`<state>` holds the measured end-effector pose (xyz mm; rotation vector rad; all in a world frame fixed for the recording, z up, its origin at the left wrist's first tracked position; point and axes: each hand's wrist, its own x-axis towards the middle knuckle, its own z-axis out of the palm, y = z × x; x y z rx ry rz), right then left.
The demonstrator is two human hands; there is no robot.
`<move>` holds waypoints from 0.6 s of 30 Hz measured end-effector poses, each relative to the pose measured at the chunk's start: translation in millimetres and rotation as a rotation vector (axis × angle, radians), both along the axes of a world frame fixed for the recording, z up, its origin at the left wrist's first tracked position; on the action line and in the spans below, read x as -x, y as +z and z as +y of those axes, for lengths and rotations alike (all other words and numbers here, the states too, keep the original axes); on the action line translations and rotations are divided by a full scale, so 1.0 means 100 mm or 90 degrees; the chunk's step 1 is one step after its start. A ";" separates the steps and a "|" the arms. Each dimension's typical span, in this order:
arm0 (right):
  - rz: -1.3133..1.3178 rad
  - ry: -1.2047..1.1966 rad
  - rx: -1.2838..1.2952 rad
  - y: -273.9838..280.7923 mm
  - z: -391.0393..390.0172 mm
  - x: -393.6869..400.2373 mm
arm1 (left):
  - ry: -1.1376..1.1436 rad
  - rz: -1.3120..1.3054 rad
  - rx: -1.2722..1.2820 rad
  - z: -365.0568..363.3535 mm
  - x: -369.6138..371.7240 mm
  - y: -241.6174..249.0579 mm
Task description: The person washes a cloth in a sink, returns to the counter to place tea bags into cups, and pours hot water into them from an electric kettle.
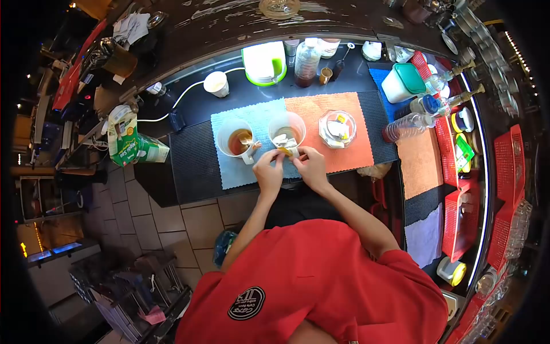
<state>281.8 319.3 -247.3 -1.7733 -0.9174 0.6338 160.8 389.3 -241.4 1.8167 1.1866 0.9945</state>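
Observation:
My left hand [268,174] is closed in a pinch at the near rim of a clear plastic jug [275,127], by a yellow tea bag tag [285,151]. Close on its other side, my right hand [311,171] pinches at the jug's handle area; what lies between its fingertips is too small to make out. White tea bags [285,140] rest inside this jug. Just left stands a second jug [222,139] with brown tea, tea bags at its handle side. To the right, a faceted glass jar [324,136] contains white packets with yellow tags.
Both jugs stand on a blue cloth [232,179]; an orange cloth [361,157] lies under the jar. Behind are a paper cup [216,84], a white-and-green appliance [263,60] and a bottle [306,64]. A green-and-white carton [127,140] is left, a green-lidded tub [401,84] right.

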 end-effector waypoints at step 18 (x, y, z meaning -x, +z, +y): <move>-0.078 0.056 -0.066 -0.08 0.01 -0.04 | 0.017 0.044 0.081 -0.03 0.01 0.01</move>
